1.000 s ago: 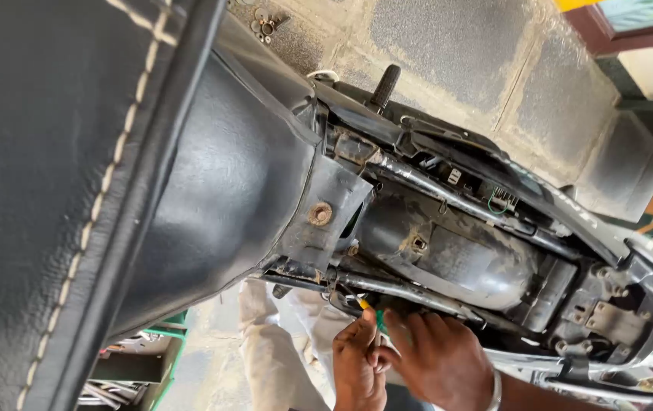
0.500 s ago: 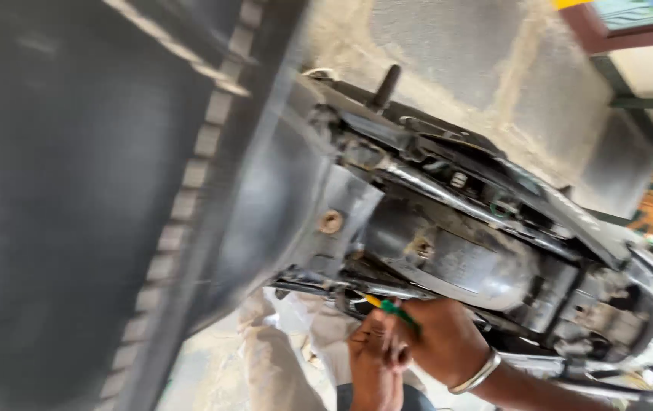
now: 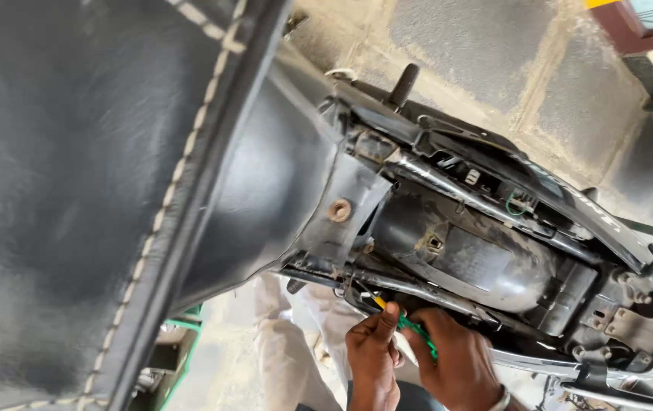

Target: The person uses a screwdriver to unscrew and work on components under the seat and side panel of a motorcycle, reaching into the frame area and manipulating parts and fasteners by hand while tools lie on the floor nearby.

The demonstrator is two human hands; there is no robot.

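Pinching a green wire [image 3: 418, 331] between closed fingertips [image 3: 389, 316] of the left hand [image 3: 372, 354]; right hand [image 3: 459, 365] curled around the same wire just below the frame rail [image 3: 418, 289]. Could snap or slip free if tugged against the rail's edge. Thin, glossy wire; dusty, rounded metal tank [image 3: 478, 259]; black stitched seat [image 3: 113, 175].

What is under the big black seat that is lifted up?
Under the raised seat sits a dusty grey mudguard between metal frame rails. Both hands cover the wires' ends.
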